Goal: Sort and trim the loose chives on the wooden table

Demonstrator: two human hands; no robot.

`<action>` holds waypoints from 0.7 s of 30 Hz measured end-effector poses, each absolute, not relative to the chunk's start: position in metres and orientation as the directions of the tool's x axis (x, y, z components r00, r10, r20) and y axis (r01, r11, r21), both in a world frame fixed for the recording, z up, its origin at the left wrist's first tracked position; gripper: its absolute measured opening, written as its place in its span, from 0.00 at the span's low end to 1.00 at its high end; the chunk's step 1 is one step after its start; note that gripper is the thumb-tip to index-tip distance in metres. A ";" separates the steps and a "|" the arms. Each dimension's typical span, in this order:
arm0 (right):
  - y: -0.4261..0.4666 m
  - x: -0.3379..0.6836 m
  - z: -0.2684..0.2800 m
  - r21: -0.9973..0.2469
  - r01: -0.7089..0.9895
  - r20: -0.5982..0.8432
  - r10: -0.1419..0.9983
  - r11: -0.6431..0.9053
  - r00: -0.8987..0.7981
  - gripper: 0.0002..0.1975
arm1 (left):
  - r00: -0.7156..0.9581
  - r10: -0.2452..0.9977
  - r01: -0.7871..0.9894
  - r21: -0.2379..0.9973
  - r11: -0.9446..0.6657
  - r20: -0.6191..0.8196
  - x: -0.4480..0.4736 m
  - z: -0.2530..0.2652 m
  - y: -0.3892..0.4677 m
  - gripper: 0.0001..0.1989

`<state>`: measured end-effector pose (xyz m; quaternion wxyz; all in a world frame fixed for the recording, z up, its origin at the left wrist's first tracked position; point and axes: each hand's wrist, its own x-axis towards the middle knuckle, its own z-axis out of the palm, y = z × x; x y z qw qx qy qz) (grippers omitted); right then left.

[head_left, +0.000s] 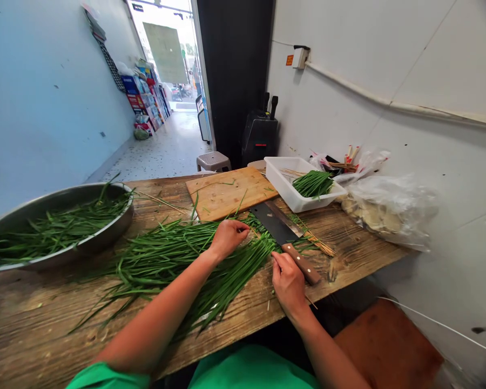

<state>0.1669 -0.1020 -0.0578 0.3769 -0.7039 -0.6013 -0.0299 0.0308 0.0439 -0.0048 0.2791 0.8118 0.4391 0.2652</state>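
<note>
Long green chives (170, 246) lie spread over the wooden table, with their cut ends toward the right. My left hand (229, 237) is above them near those ends, its fingers pinched together; what they hold, if anything, is too small to make out. My right hand (288, 281) is closed beside the chive ends. A thin bamboo skewer (311, 302) sticks out below it, mostly hidden by the palm. Just right of this hand lies a cleaver (281, 227) with a wooden handle, its blade pointing away from me. Loose bamboo skewers (322, 246) lie beyond the handle.
A large metal basin (117, 219) at the left holds more chives. The wooden cutting board (230, 192) lies at the far side. Behind the cleaver, a white plastic tub (281, 183) holds skewers and bundled chives. Plastic bags (389, 200) sit against the right wall.
</note>
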 end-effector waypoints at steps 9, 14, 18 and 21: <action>-0.102 0.167 -0.057 -0.498 0.867 0.501 0.822 0.016 0.273 0.15 | 0.423 0.892 0.573 0.716 -0.399 0.160 0.032 0.000 0.041 0.12; -0.102 0.166 -0.057 -0.506 0.862 0.497 0.824 0.020 0.273 0.15 | 0.438 0.887 0.543 0.744 -0.389 0.144 0.032 -0.004 0.043 0.13; -0.103 0.166 -0.056 -0.497 0.867 0.512 0.815 0.023 0.272 0.15 | 0.434 0.888 0.538 0.747 -0.391 0.152 0.032 -0.006 0.043 0.13; -0.103 0.167 -0.057 -0.492 0.870 0.515 0.814 0.025 0.269 0.15 | 0.402 0.902 0.559 0.738 -0.379 0.158 0.033 -0.004 0.042 0.12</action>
